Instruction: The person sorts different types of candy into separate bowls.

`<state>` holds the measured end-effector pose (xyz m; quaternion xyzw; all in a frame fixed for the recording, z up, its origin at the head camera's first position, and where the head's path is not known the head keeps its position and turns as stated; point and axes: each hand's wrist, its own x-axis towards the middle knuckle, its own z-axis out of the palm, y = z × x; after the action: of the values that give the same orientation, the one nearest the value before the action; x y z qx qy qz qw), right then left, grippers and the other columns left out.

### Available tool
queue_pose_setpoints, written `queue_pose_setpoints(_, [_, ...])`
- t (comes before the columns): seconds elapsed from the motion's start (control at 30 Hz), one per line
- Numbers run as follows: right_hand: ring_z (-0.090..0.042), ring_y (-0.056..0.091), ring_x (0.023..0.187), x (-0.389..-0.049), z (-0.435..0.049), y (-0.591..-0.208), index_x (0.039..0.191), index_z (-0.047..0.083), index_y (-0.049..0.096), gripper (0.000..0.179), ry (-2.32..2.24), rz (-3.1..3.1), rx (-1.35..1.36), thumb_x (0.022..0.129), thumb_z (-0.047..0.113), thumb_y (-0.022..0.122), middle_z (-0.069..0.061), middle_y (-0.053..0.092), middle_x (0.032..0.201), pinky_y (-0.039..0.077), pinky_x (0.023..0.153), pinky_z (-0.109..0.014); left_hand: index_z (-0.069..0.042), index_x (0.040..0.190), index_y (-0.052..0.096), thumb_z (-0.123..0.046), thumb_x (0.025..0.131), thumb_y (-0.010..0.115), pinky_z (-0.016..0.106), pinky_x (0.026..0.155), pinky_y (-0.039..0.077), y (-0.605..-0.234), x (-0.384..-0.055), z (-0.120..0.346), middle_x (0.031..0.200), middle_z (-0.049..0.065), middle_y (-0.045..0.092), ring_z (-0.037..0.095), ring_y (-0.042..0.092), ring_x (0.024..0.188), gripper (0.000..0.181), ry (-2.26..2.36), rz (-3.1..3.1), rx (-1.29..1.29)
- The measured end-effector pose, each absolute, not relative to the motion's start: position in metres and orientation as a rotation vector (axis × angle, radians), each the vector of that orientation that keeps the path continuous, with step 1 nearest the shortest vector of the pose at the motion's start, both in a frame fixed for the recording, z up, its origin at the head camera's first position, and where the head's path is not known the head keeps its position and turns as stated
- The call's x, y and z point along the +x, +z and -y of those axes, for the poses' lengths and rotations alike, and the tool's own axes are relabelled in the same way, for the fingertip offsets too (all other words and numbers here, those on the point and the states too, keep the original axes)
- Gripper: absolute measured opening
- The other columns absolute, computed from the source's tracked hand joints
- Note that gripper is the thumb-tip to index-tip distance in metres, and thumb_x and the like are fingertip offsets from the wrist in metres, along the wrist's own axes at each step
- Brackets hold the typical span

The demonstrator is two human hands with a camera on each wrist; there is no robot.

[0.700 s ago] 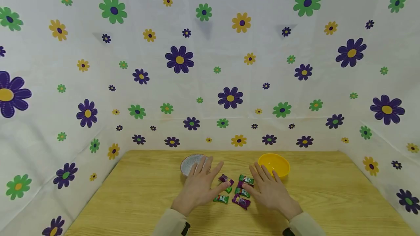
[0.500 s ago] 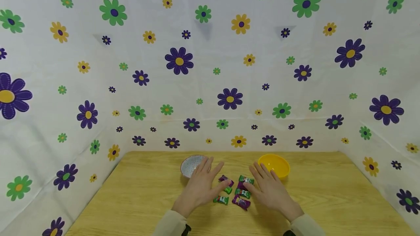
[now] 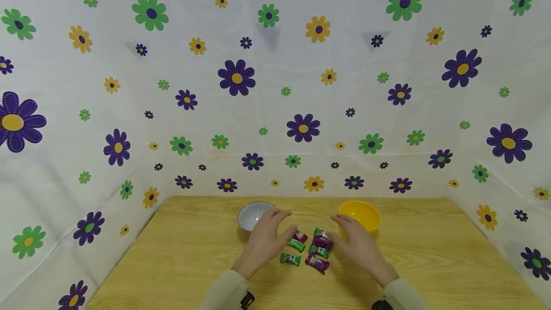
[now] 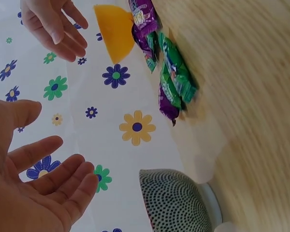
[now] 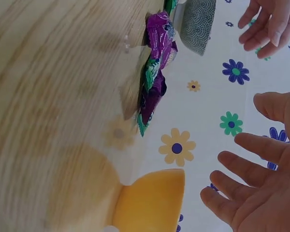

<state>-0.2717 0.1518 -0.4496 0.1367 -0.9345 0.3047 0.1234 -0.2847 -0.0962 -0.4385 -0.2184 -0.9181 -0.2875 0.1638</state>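
Note:
Several small wrapped candies lie between the hands on the table: a green candy point(image 3: 290, 259) and a purple candy point(image 3: 317, 263) are nearest the person. My left hand point(image 3: 263, 240) is held above the table left of them, fingers loosely bent with nothing in them. Behind it stands a patterned grey bowl point(image 3: 251, 215), partly covered by the hand. To the right of the candies my right hand point(image 3: 358, 245) hovers, also holding nothing, its fingers relaxed. A yellow bowl point(image 3: 366, 215) stands just beyond it. Both wrist views show spread, loosely curved fingers apart from the candies and bowls.
The wooden table point(image 3: 181, 252) ends at a white cloth wall point(image 3: 267, 109) printed with green, yellow and purple flowers, which encloses it at the back and both sides.
Both hands were flatter with fingers stretched forward; now their fingers bend inward and the hands turn towards each other, uncovering more of the candies. Candies and bowls stay put.

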Motion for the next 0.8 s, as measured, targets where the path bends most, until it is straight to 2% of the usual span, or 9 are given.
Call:
queue_pose_setpoints(0.13, [-0.038, 0.054, 0.125, -0.275, -0.156, -0.450, 0.131, 0.006, 0.060, 0.040, 1.003, 2.670, 0.301, 0.095, 0.024, 0.064, -0.018, 0.059, 0.134, 0.043, 0.104, -0.055, -0.012, 0.124, 0.066, -0.033, 0.093, 0.066, 0.038, 0.087, 0.054, -0.441, -0.286, 0.094, 0.117, 0.006, 0.065, 0.021, 0.062, 0.106, 0.036, -0.929, 2.587, -0.609])
queue_pose_setpoints(0.27, [-0.037, 0.056, 0.123, -0.278, -0.163, -0.453, 0.125, 0.004, 0.064, 0.034, 1.056, 2.613, 0.216, 0.095, 0.021, 0.064, -0.017, 0.063, 0.129, 0.044, 0.103, -0.054, -0.010, 0.119, 0.068, -0.027, 0.091, 0.069, 0.033, 0.081, 0.053, -0.445, -0.288, 0.094, 0.111, 0.005, 0.067, 0.021, 0.063, 0.099, 0.032, -1.034, 2.599, -0.616])
queue_pose_setpoints(0.47, [-0.039, 0.059, 0.117, -0.284, -0.176, -0.457, 0.117, 0.001, 0.067, 0.030, 0.965, 2.519, 0.229, 0.091, 0.015, 0.068, -0.020, 0.066, 0.122, 0.047, 0.099, -0.055, -0.005, 0.118, 0.067, -0.020, 0.089, 0.071, 0.031, 0.078, 0.053, -0.456, -0.293, 0.102, 0.109, 0.013, 0.068, 0.022, 0.063, 0.095, 0.033, -1.188, 2.645, -0.589])
queue_pose_setpoints(0.63, [-0.044, 0.056, 0.117, -0.289, -0.190, -0.457, 0.116, -0.003, 0.067, 0.029, 0.918, 2.495, 0.201, 0.090, 0.010, 0.067, -0.025, 0.062, 0.124, 0.045, 0.099, -0.058, -0.004, 0.111, 0.069, -0.011, 0.084, 0.073, 0.031, 0.073, 0.054, -0.461, -0.295, 0.107, 0.098, 0.010, 0.071, 0.017, 0.064, 0.085, 0.028, -1.274, 2.697, -0.568])
queue_pose_setpoints(0.8, [-0.049, 0.048, 0.123, -0.297, -0.204, -0.461, 0.124, -0.008, 0.061, 0.038, 0.931, 2.534, 0.150, 0.090, 0.010, 0.066, -0.031, 0.052, 0.133, 0.039, 0.104, -0.062, -0.002, 0.107, 0.070, -0.010, 0.081, 0.075, 0.030, 0.070, 0.052, -0.468, -0.297, 0.112, 0.088, 0.003, 0.069, 0.013, 0.061, 0.081, 0.028, -1.326, 2.791, -0.552])
